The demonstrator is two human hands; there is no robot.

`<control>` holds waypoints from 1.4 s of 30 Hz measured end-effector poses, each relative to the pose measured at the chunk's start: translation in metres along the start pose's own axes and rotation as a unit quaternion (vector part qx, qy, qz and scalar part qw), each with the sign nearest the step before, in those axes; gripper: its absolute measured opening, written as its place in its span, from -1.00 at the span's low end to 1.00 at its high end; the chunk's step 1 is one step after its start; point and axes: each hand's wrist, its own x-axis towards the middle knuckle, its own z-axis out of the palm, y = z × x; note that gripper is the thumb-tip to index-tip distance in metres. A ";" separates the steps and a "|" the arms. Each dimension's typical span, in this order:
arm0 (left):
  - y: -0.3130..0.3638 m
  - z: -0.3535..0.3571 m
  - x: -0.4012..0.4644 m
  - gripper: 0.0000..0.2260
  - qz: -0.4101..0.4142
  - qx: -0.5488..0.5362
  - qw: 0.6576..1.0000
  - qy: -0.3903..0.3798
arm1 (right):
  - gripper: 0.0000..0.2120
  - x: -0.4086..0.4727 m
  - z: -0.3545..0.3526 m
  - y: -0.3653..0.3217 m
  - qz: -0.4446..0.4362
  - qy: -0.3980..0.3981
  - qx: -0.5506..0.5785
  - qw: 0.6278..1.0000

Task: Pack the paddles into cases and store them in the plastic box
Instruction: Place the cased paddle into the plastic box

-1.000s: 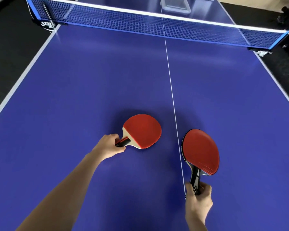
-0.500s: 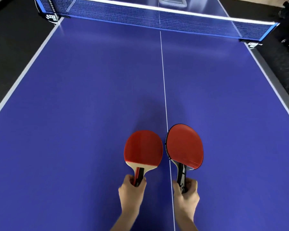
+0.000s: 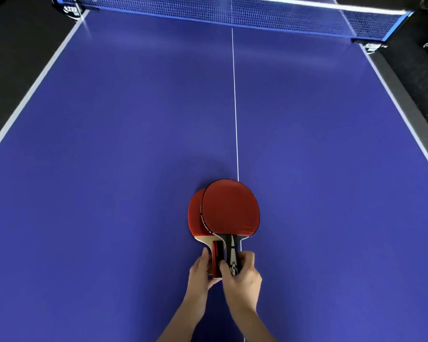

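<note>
Formerly side by side, the black-edged paddle (image 3: 231,208) now overlaps the penhold paddle (image 3: 195,215). Right hand (image 3: 241,275) and left hand (image 3: 200,272) grasp the handles over near-center tabletop (image 3: 109,144); net (image 3: 232,9) far.

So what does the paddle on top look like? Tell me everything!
The top paddle has a round red rubber face with a thin black edge carrying tiny white lettering. Its black handle has pale markings and points toward the person. It lies stacked on the other paddle, covering most of it, over the white centre line of the blue table. The right hand grips its handle.
</note>
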 end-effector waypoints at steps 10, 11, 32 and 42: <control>0.000 0.000 -0.008 -0.52 0.003 0.019 0.999 -0.031 | -0.73 0.001 0.020 0.007 -0.036 -0.024 -0.109 0.993; 0.000 0.000 -0.008 -0.53 0.002 0.022 0.999 -0.030 | -0.72 0.001 0.021 0.006 -0.048 -0.018 -0.113 0.992; 0.025 0.005 -0.003 -0.78 0.064 0.183 0.981 -0.028 | -0.52 0.078 -0.015 -0.019 0.063 -0.125 0.089 0.986; 0.031 -0.001 -0.013 -0.75 0.100 0.271 0.950 -0.115 | -0.53 0.075 -0.034 -0.012 0.136 -0.088 0.243 0.957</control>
